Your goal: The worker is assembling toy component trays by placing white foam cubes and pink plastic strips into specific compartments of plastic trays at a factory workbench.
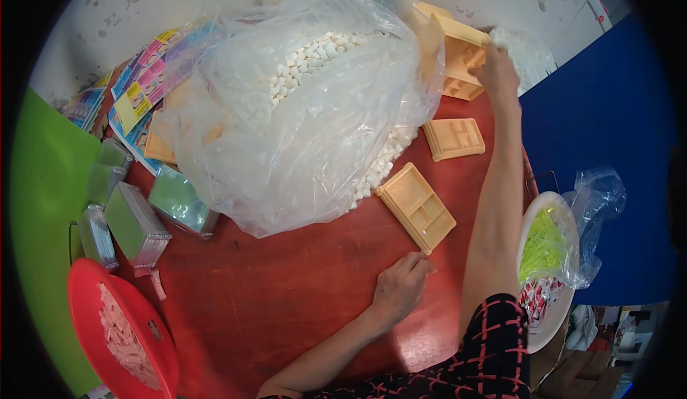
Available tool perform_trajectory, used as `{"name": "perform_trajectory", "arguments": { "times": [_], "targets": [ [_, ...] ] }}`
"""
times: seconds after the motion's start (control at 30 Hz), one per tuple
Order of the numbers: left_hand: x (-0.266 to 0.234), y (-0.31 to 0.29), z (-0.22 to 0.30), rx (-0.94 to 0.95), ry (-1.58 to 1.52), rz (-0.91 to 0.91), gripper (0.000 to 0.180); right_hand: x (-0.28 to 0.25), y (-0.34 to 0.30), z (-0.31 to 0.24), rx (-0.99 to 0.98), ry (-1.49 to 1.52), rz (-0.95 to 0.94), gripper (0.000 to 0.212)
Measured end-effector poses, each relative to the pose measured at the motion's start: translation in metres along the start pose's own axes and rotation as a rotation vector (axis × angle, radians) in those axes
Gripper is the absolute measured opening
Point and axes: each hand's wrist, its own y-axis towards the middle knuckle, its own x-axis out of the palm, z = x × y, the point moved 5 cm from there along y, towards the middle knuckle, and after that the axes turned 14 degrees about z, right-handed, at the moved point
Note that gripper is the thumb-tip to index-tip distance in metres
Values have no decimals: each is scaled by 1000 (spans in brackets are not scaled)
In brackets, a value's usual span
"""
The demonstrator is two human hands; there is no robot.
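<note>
At the far right my right hand [499,73] reaches to a group of standing orange plastic pieces [464,45]. Its fingers close on the edge of one compartmented piece, partly hiding it. My left hand [401,289] rests low over the table with curled fingers; whether anything is inside them is hidden. Just beyond its fingertips lies a small orange compartmented tray [418,209]. Another orange compartmented tray [455,139] lies flat farther back, between the first tray and the standing pieces.
A large clear plastic bag [243,148] of small white pieces covers the back middle of the red table [286,284]. Clear-topped boxes [136,220] and a red basin [154,327] of pink pieces stand left. At right is a white basin [554,320] with green strips and red-white packets.
</note>
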Motion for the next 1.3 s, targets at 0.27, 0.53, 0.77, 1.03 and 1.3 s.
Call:
{"name": "perform_trajectory", "arguments": {
  "times": [0.27,0.53,0.77,1.03,1.3],
  "targets": [
    [0,-4,-2,-11,-38,-41,22,64,62,-31,-419,-81,-206,83],
    [2,-1,-4,-4,13,-18,20,-8,11,-36,-154,-165,-604,60],
    [6,0,-1,11,-27,22,19,4,-49,-6,-262,193,-436,59],
    [-24,1,-37,-246,-182,510,31,-49,-255,-35,59,248,-391,35],
    [-30,-2,-48,-422,-580,438,53,-117,-341,-74,330,392,-64,25]
  ]
}}
